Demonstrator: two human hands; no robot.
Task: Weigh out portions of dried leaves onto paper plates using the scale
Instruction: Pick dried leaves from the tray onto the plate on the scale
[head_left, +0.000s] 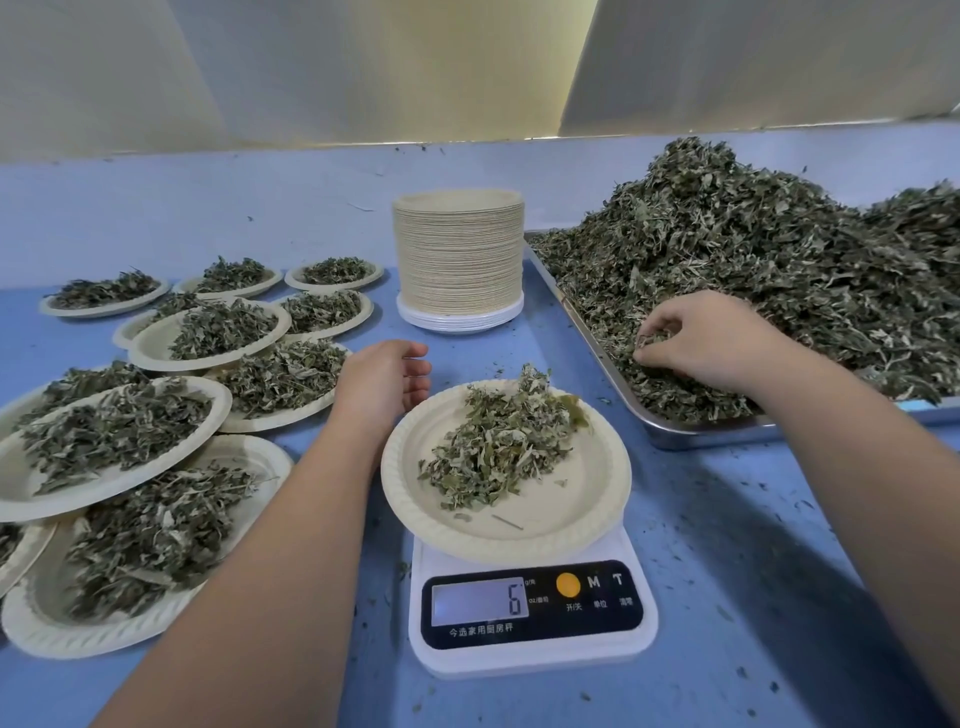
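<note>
Nearest the viewer, a white digital scale (530, 618) is seen standing on the blue table (737, 561), and a single figure 6 is shown on its display (480, 601). A paper plate (571, 514) is carried on the scale's platform, and a small portion of leaves (501, 447) is heaped on the far half of that plate. To the left, many filled plates (104, 441) are spread over the table, several overlapped or stacked on one another, each loaded with leaves. Just beside the far left rim of the weighed plate, the left hand (384, 379) is held with its fingers loosely curled and nothing grasped; whether the rim is touched cannot be told. Farther right, the right hand (711, 343) is lowered into a metal tray (597, 338), and a pinch of leaves (652, 340) is gripped between its curled fingers and thumb. The tray is filled by a tall heap of dried leaves (753, 249), piled well above its rim. Beyond the left hand, between the filled plates and the tray, a tall stack of empty plates (460, 260) is set upright on the table. Small leaf crumbs are scattered across the blue surface.
</note>
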